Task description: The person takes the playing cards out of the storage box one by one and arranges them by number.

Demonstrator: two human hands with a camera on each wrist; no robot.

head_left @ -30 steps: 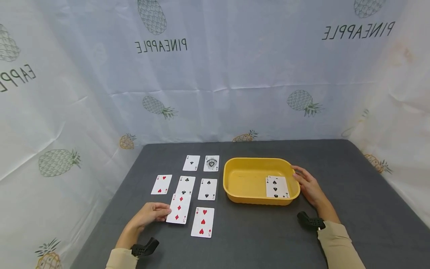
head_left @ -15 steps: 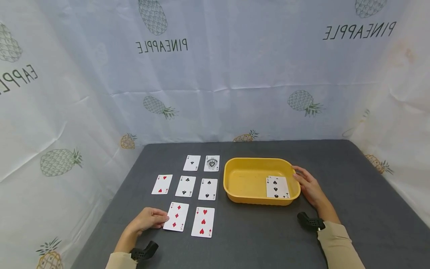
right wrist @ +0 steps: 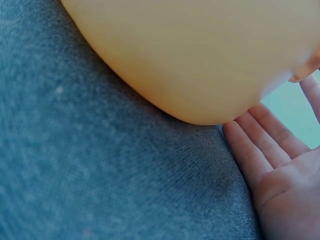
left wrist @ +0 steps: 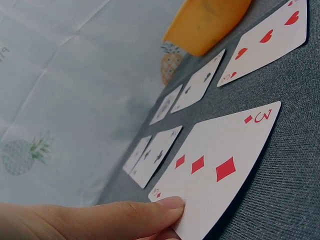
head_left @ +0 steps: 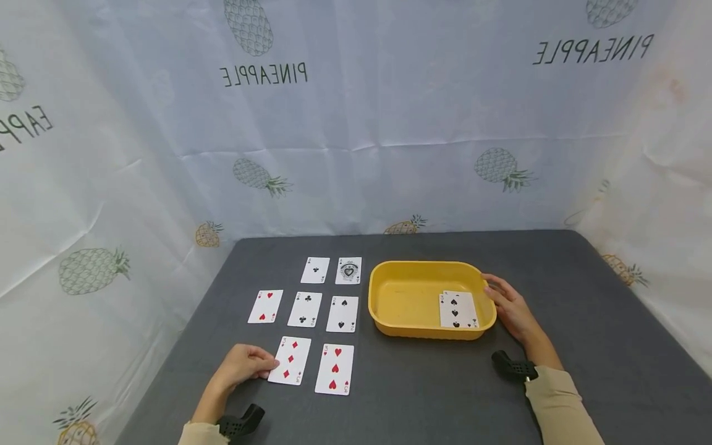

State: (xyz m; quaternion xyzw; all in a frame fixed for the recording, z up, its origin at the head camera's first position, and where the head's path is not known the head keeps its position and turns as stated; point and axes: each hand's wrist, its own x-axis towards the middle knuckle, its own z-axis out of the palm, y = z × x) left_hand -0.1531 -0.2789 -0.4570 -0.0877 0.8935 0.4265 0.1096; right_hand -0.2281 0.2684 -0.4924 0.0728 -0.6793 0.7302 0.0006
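My left hand pinches the near-left edge of a three of diamonds playing card, thumb on its face. In the left wrist view the card bows slightly, and its far edge casts a shadow on the table. To its right lies a three of hearts. Beyond sit a two of hearts, two of clubs and two of spades. My right hand holds the right end of a yellow tray, thumb over the rim, fingers against the outer wall.
Farther back lie an ace of clubs and a card with an ornate spade. Inside the tray a three of spades overlaps another card. A dark grey cloth covers the table; a pineapple-print curtain hangs behind.
The left hand has drawn the three of diamonds nearer, off the two of clubs it was overlapping, to a spot left of the three of hearts. The right hand and tray have stayed put.
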